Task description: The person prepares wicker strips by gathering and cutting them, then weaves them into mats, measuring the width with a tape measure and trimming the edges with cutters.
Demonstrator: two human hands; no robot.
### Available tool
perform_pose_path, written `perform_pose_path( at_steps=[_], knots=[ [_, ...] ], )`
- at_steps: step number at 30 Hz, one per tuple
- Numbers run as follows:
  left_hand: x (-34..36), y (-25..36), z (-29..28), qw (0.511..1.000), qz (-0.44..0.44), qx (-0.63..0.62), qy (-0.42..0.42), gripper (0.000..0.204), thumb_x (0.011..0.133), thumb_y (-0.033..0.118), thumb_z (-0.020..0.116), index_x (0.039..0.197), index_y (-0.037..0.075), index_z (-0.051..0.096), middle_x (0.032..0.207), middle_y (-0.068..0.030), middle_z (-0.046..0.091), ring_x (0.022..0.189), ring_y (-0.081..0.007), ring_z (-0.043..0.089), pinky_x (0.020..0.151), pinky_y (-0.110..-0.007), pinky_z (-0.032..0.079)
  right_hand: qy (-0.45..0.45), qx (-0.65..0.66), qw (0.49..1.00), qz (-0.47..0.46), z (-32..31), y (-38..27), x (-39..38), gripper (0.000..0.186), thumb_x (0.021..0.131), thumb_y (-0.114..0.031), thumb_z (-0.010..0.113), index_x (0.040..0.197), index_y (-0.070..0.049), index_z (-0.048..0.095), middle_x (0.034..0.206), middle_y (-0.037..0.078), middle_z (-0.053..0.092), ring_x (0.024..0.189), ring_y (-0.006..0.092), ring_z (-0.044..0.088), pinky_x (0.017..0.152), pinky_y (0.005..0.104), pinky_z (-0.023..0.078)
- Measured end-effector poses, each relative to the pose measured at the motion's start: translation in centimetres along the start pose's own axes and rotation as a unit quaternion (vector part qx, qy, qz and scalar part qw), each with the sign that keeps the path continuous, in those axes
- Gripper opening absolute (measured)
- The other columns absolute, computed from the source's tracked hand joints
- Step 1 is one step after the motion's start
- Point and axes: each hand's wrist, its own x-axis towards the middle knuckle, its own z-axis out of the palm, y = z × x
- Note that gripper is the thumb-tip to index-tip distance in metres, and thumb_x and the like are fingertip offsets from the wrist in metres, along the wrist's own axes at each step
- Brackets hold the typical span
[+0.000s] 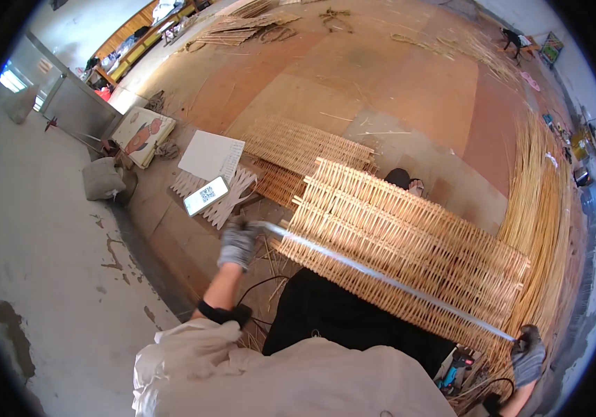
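Observation:
A woven wicker panel [409, 243] lies slanted across my lap, its bands of light brown strips running lengthwise. Along its near edge stretches a pale, narrow measuring tape [388, 279], pulled nearly straight. My left hand [238, 244], in a grey glove, is closed on the tape's end just beyond the panel's left corner. At the panel's right corner my right hand [527, 354], also gloved, grips the other end. The tape's markings are too blurred to read, and its case, if any, is hidden.
Another woven panel [305, 149] lies behind this one. A phone [206, 196] and a white sheet [212, 154] are left of it. Long straw-coloured strips [538, 187] lie along the right. A blue power tool [455, 368] sits near my right knee; a wall [54, 243] rises at left.

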Motion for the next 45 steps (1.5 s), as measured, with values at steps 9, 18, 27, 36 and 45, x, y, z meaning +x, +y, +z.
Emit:
perform_pose_path(
  at_steps=[9,18,27,36,45],
  knots=[
    [0.4,-1.9,-0.2,0.982,-0.14,0.045,-0.117,0.034,0.074,0.021,0.062,0.098,-0.002,0.054,0.084,-0.0104,0.059,0.076,-0.0181,0.057,0.067,-0.028,0.048,-0.196,0.071,0.978,-0.017,2.1,7.4,1.9,0.011,0.063,-0.006,0.056,0.068,0.004,0.059,0.057,0.016,0.055,0.052,0.0232,0.055,0.053,0.0305,0.044],
    [-2.3,-2.7,3.2,0.998,-0.058,-0.007,0.014,0.039,0.074,0.015,0.059,0.109,-0.001,0.049,0.091,-0.0084,0.055,0.078,-0.0155,0.053,0.059,-0.026,0.045,-0.364,0.025,0.928,-0.073,3.2,2.7,5.6,0.024,0.065,-0.019,0.057,0.083,-0.003,0.06,0.075,0.014,0.059,0.063,0.0242,0.057,0.058,0.0317,0.045],
    [-2.2,-8.6,3.0,0.982,0.141,0.123,-0.001,0.051,0.076,0.021,0.061,0.118,0.001,0.04,0.099,-0.0061,0.052,0.082,-0.0141,0.049,0.07,-0.026,0.042,-0.318,-0.05,0.931,-0.171,2.8,1.6,7.2,0.013,0.064,-0.015,0.052,0.071,-0.005,0.056,0.061,0.014,0.054,0.058,0.0297,0.054,0.053,0.0369,0.043],
    [-4.2,-6.7,3.0,0.963,-0.015,0.268,-0.027,0.051,0.078,0.025,0.058,0.117,-0.003,0.039,0.107,-0.012,0.05,0.093,-0.0177,0.047,0.079,-0.03,0.04,-0.306,-0.07,0.929,-0.198,2.1,2.7,8.2,0.014,0.066,-0.015,0.054,0.074,-0.004,0.057,0.064,0.012,0.056,0.062,0.0285,0.055,0.056,0.0359,0.043],
    [-4.7,-6.9,2.6,0.941,0.104,0.323,-0.014,0.044,0.077,0.026,0.059,0.106,-0.005,0.046,0.097,-0.0129,0.053,0.087,-0.0197,0.049,0.075,-0.03,0.042,-0.235,0.029,0.961,-0.145,1.5,4.2,8.1,0.019,0.068,-0.017,0.054,0.085,-0.012,0.062,0.072,0.01,0.059,0.065,0.0276,0.056,0.059,0.0325,0.043]
  ],
)
